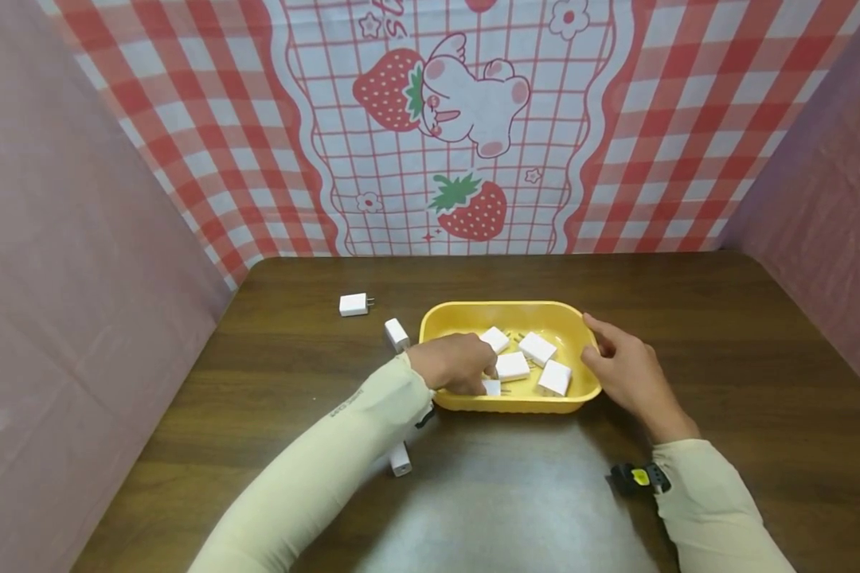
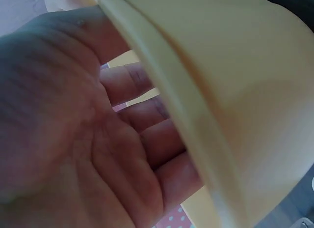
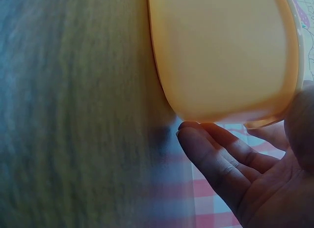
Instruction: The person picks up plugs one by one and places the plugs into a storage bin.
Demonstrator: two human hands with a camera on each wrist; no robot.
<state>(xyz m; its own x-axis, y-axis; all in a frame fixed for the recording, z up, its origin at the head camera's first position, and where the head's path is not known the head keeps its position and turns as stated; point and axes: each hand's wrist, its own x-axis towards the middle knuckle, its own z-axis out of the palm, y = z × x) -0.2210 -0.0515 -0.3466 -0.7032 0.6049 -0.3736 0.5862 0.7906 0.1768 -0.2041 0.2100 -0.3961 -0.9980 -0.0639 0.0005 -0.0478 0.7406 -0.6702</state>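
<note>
A yellow tray point(image 1: 516, 404) sits on the table with several white wall chargers point(image 1: 537, 348) inside, some showing metal prongs. My left hand point(image 1: 455, 362) reaches over the tray's left end, fingers bent downward, and pinches a white wall charger point(image 1: 491, 387) low in the near left part. In the left wrist view the tray wall point(image 2: 235, 100) hides the left fingertips and that charger. At the opposite end, my right hand point(image 1: 634, 378) grips the tray's right rim between thumb and fingers. The right wrist view shows its fingers point(image 3: 216, 164) against the tray's end.
Three more white chargers lie left of the tray: one at the back point(image 1: 353, 305), another charger point(image 1: 396, 335) beside the tray, and a charger point(image 1: 400, 459) partly behind the left sleeve. A checked strawberry cloth point(image 1: 437, 159) hangs behind the brown table point(image 1: 272, 374). Pink cloth walls flank both sides.
</note>
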